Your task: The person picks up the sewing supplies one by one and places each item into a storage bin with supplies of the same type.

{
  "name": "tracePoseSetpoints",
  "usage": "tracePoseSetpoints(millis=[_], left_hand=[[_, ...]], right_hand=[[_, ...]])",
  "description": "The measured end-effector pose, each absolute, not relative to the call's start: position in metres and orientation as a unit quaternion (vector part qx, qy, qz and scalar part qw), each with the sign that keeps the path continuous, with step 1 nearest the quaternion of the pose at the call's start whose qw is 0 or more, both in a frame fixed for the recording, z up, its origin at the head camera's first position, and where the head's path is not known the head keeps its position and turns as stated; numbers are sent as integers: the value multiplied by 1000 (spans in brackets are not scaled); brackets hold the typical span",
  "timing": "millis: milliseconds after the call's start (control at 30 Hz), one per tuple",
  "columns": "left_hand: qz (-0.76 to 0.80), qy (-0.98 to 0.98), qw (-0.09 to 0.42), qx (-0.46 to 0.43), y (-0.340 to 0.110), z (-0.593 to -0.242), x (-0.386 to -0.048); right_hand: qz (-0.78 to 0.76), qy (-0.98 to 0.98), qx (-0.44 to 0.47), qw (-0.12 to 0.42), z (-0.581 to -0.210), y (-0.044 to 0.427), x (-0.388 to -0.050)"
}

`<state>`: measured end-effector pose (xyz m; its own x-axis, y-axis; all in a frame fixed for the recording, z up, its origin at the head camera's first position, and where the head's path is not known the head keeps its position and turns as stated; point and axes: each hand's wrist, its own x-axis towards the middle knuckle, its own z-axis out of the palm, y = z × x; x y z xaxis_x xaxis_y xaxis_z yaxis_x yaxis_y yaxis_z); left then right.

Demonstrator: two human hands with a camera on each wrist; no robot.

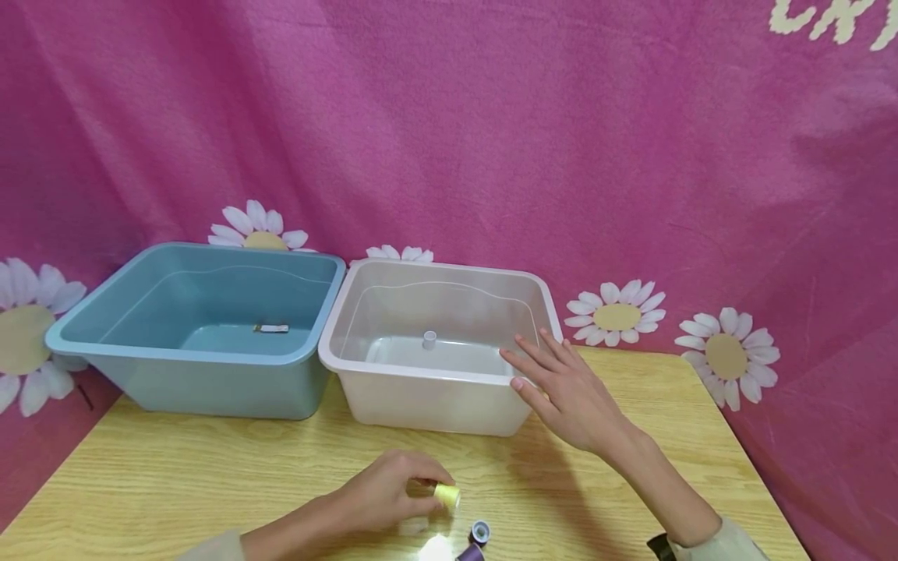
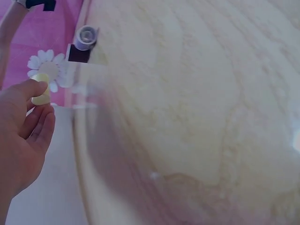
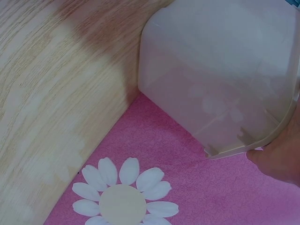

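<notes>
- Head view: a white tub (image 1: pixel 428 403) stands on the wooden table (image 1: pixel 673 444) and serves as reference for places.
- Head view: the left hand (image 1: pixel 382 492) is in front of the white tub, thumb and fingers pinching a yellow thread spool (image 1: pixel 447 495). Contact between spool and table cannot be determined.
- Head view: the right hand (image 1: pixel 568 393) is at the near right corner of the white tub, fingers straight and spread wide, no object in its grasp.
- Head view: two purple spools are in front of the white tub, nearer the viewer than the yellow one; the first (image 1: pixel 480 533) shows its round end, the second (image 1: pixel 471 553) is cut by the picture edge.
- Head view: a small white cylinder (image 1: pixel 429 340) is inside the white tub. A blue tub (image 1: pixel 228 386), just left of it, contains a small pale strip (image 1: pixel 271 329).
- Left wrist view: yellow spool confirmed between thumb and fingers.
- Right wrist view: the thumb meets the white tub's rim; the other fingers are hidden. Pink cloth (image 3: pixel 187 187) with a daisy shows beyond the tub.
</notes>
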<state>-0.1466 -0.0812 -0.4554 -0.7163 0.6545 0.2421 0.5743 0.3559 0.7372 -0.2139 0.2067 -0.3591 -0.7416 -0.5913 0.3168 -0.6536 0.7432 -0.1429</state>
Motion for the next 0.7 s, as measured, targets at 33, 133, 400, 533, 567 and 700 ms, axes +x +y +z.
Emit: tracePoseSetpoints(millis=[33,133,400,533,567,700], left_hand=[[431,822,41,371,-81,-453,-146],[443,816,23,371,-82,-445,-145],[436,815,-38,380,-86,-428,-146],[432,810,-67,392,-85,-417,-149],[431,808,-74,396,-85,-415,-149],[425,802,-102,407,-84,-403,-152]], right_hand=[[123,-925,336,127,-359,207,-214],[122,-925,336,128,-359,207,-214],[119,-924,338,129,-359,207,-214],[121,-924,339,130,-359,207,-214],[121,-924,339,130,-359,207,-214],[122,-924,339,131,-360,207,-213]])
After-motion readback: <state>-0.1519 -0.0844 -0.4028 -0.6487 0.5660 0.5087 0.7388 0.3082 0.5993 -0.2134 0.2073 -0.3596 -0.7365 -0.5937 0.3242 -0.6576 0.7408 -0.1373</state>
